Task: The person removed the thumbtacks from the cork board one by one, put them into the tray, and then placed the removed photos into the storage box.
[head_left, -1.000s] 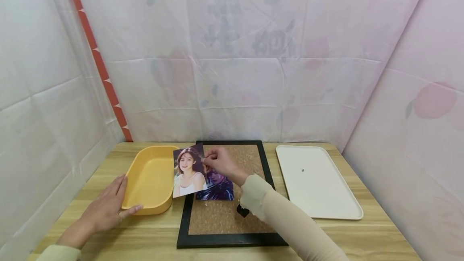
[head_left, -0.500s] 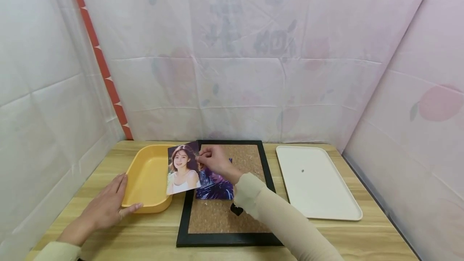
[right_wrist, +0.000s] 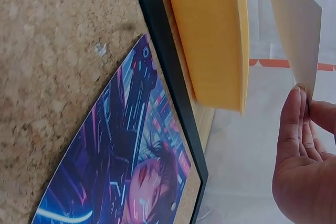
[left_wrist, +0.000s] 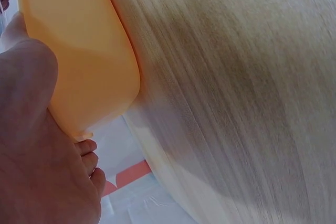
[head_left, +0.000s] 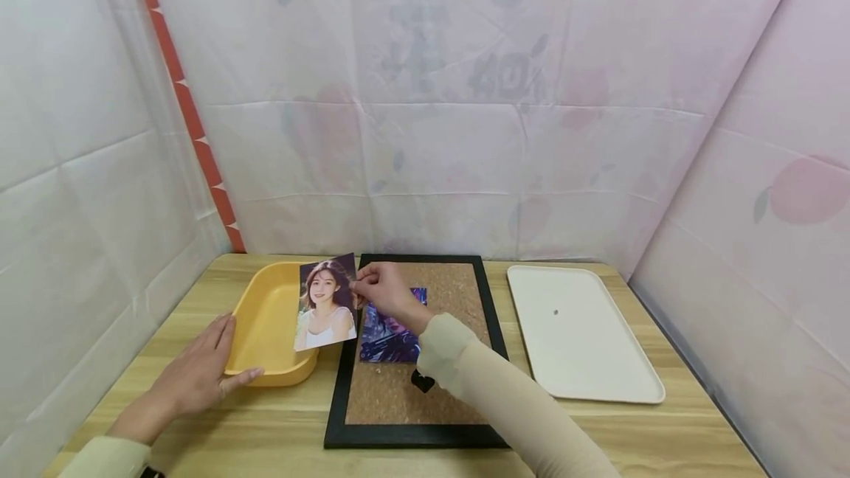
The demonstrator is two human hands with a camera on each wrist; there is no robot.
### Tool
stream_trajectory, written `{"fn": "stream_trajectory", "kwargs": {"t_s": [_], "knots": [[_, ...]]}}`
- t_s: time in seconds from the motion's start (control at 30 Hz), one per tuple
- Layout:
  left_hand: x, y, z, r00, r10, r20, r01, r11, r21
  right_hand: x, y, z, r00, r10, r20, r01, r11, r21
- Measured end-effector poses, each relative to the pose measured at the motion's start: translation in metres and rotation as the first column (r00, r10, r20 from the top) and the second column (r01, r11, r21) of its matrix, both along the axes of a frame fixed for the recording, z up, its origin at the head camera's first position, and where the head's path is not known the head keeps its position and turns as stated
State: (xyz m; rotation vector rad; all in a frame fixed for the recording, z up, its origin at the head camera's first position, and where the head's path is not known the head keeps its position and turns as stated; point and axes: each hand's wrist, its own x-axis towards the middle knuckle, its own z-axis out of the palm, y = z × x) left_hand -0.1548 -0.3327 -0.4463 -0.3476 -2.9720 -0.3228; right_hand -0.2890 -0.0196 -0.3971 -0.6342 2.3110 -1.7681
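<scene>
My right hand (head_left: 388,293) pinches the right edge of a portrait photo (head_left: 325,305) between thumb and fingers. The photo is held up, tilted, over the right side of a yellow plastic bin (head_left: 255,341). Its plain pale back (right_wrist: 302,30) faces the right wrist view. My left hand (head_left: 189,378) rests against the bin's near left corner, fingers along the left side and thumb along the front. Below my right hand, a purple-and-blue illustrated print (head_left: 388,341) lies on a black-framed cork board (head_left: 385,404); the forearm and hand partly hide it.
Right of the board lies a white tray (head_left: 591,352) with a small dark speck on it. A tiny pale piece (right_wrist: 101,49) sits on the cork. Fabric sheets (head_left: 425,153) enclose the wooden table (head_left: 265,434) at the back and sides.
My right hand has carried the portrait photo leftward off the cork board to over the bin's right side, uncovering more of the print. The left hand stays at the bin's corner.
</scene>
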Motion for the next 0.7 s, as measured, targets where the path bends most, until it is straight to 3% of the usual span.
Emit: {"fn": "stream_trajectory", "kwargs": {"t_s": [0.4,0.7], "knots": [[-0.001,0.0,-0.001,1.0,0.0,0.025,-0.001,1.0,0.027,0.002,-0.015,-0.006,1.0,-0.004,-0.017,0.004,1.0,-0.013],[-0.001,-0.003,0.0,1.0,-0.012,0.002,0.012,1.0,0.004,0.007,-0.028,-0.005,0.998,-0.056,-0.018,0.057,0.997,0.053]]}}
